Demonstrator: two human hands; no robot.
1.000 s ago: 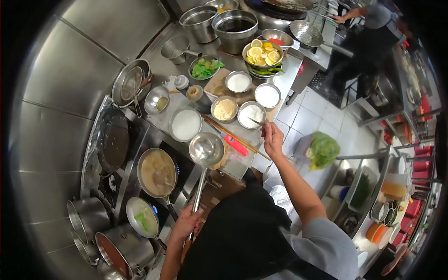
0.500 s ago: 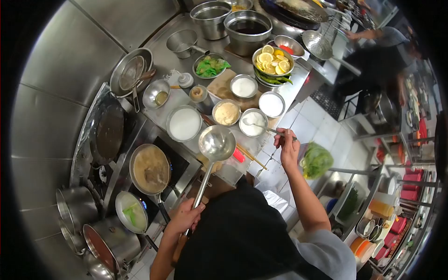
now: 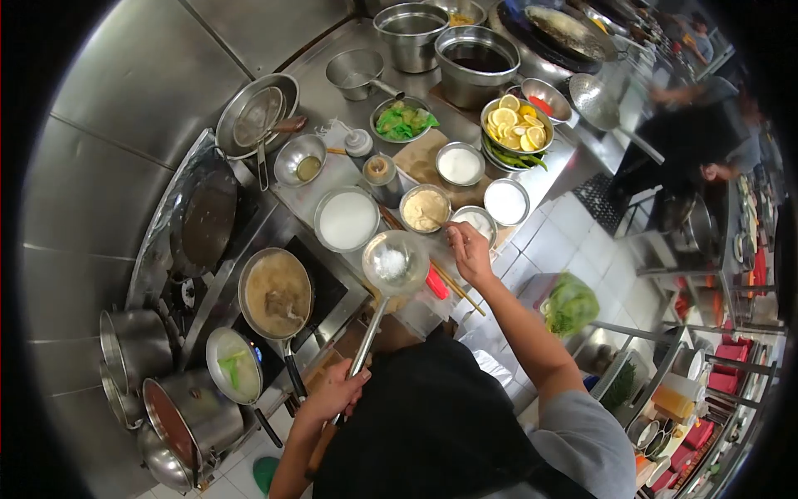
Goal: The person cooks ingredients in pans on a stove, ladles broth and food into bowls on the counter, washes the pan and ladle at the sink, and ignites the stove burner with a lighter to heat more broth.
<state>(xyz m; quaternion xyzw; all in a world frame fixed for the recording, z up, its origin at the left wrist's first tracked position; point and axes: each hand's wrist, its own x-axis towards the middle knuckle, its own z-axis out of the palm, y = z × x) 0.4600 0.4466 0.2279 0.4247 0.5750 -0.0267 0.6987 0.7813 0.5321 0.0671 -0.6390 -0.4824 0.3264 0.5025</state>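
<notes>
My left hand is closed round the handle of a large steel ladle, whose bowl hangs level near the counter edge. A small heap of white powder lies in the ladle. My right hand pinches a thin spoon, its tip in the pale yellow powder of a steel bowl. Partly behind my right hand is a bowl of white powder. Near these stand a larger bowl of white liquid or powder and two more white-filled bowls, one front, one behind.
At my left, a pan of brownish liquid and a smaller pan with green leaf sit on the stove. Lemon slices, chopsticks and squeeze bottles are on the counter. A person works at far right.
My right hand has moved left with the spoon, from the white powder bowl to the yellow powder bowl. White powder now lies in the previously bare ladle.
</notes>
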